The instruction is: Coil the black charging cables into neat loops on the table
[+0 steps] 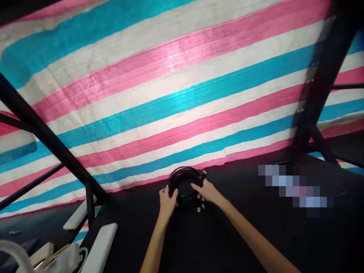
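Observation:
A coil of black cable (185,171) lies on or just over the black table, between my two hands. My left hand (168,201) holds the coil's left side, with the thumb on the inner edge and the fingers outside. On the right side, my right hand (208,189) grips the coil near a connector with a silver tip (204,174) that points up. Small light-coloured pieces (198,209) show at the coil's lower right edge; I cannot tell whether they are connectors or tags.
Black metal frame bars (57,146) slant at left, with another post (321,79) at right. A striped sheet (182,98) hangs behind the table. White bars (101,246) and a white plug with cables (66,259) sit lower left. A pixelated patch covers something at right.

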Motion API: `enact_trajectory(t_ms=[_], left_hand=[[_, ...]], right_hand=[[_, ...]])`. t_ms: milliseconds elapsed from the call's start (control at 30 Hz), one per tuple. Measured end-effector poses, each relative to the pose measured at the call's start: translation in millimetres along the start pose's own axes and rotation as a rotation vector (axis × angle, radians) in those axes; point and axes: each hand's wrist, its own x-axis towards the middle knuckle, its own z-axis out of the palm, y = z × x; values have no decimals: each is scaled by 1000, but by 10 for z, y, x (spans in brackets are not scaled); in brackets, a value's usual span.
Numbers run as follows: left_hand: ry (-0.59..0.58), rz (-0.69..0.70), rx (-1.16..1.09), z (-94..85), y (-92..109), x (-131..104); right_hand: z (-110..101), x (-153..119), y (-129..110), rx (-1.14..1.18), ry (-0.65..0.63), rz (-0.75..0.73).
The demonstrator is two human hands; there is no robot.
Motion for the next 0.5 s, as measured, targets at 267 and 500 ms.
enact_trajectory(t_ms=[267, 500], left_hand=[[11, 78, -17, -128, -174, -207], [19, 85, -52, -284, -248, -339]], right_hand=[[-84, -124, 226, -172, 128, 80], [-369, -298, 452, -279, 164, 129]])
